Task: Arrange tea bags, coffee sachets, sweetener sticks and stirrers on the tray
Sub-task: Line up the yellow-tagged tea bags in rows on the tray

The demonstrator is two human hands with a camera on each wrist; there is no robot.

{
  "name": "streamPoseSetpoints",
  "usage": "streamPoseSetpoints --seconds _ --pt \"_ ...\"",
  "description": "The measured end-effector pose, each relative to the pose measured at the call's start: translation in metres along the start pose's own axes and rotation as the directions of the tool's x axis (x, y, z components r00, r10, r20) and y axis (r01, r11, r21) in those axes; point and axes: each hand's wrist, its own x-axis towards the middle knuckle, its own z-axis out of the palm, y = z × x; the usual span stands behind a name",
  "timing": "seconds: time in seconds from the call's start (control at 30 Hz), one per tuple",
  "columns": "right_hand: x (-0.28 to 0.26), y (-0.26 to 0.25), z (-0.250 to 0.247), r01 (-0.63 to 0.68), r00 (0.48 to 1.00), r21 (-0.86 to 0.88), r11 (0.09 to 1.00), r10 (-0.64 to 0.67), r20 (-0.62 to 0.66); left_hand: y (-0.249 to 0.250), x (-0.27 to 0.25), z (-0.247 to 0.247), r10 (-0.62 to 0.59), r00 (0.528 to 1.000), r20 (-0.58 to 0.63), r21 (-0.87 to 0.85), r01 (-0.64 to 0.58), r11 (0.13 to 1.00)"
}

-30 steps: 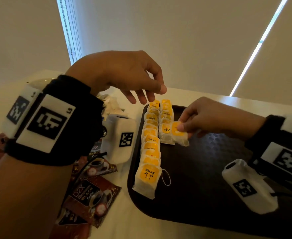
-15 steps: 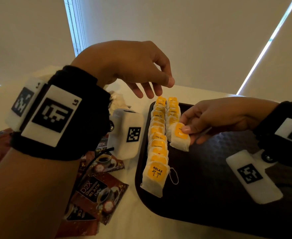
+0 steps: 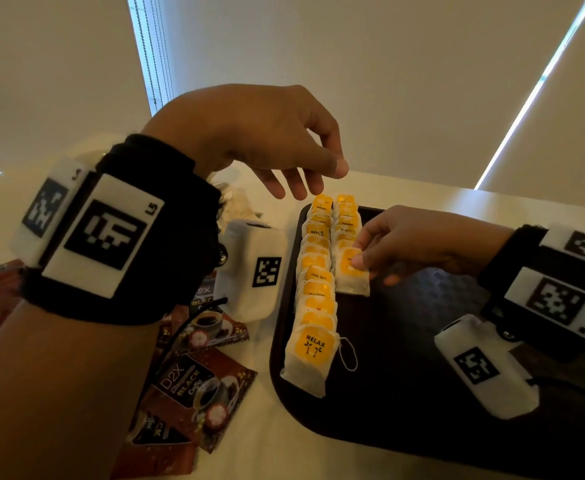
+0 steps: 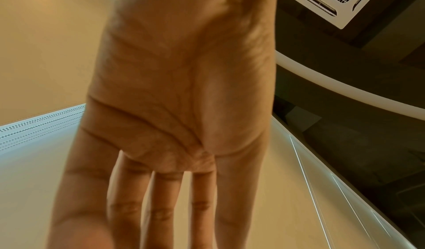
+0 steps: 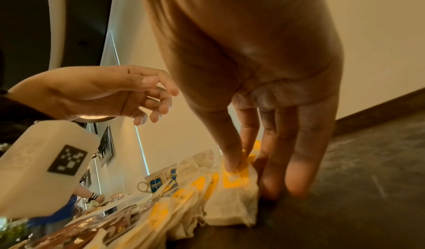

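Note:
A dark tray lies on the pale table. Two rows of white tea bags with yellow labels run along its left side; the long left row ends near me with a "RELAX" bag. My right hand pinches the front tea bag of the shorter right row between thumb and forefinger, its lower edge on the tray; the right wrist view shows the same tea bag and right hand. My left hand hovers above the far end of the rows, fingers loosely bent, holding nothing.
Brown coffee sachets lie scattered on the table left of the tray. More packets with blue labels stand beyond the tea bags in the right wrist view. The tray's right half is bare.
My right hand has set the pinched tea bag lower against the front of the right row. My left hand has lifted slightly above the rows.

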Motion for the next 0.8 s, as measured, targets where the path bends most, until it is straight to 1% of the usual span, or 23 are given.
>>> streamPoseSetpoints --seconds 0.17,0.27,0.37,0.47,0.67,0.8 --pt "0.002 0.001 0.0 0.054 0.993 -0.003 0.999 -0.054 -0.104 0.0 0.001 0.0 -0.005 1.0 0.004 0.012 0.005 1.0" --pt "0.002 0.001 -0.001 0.072 0.99 0.032 0.997 -0.067 -0.126 0.0 0.001 0.0 -0.006 1.0 0.001 0.012 0.006 1.0" --pt "0.0 0.002 -0.001 0.079 0.989 0.036 0.996 -0.074 -0.128 0.0 0.002 0.0 -0.008 1.0 0.003 0.013 0.008 1.0" --pt "-0.003 0.004 0.0 0.084 0.989 -0.015 0.996 -0.085 -0.118 0.0 0.002 0.0 -0.013 1.0 0.005 0.018 0.013 1.0" --pt "-0.012 0.002 -0.002 0.109 0.994 -0.017 0.994 -0.109 0.005 0.0 0.001 0.0 -0.01 1.0 0.002 0.021 0.01 1.0" --pt "-0.005 0.0 0.0 0.117 0.992 -0.012 0.993 -0.117 -0.045 0.0 0.001 0.0 -0.012 1.0 0.001 0.025 0.012 1.0"
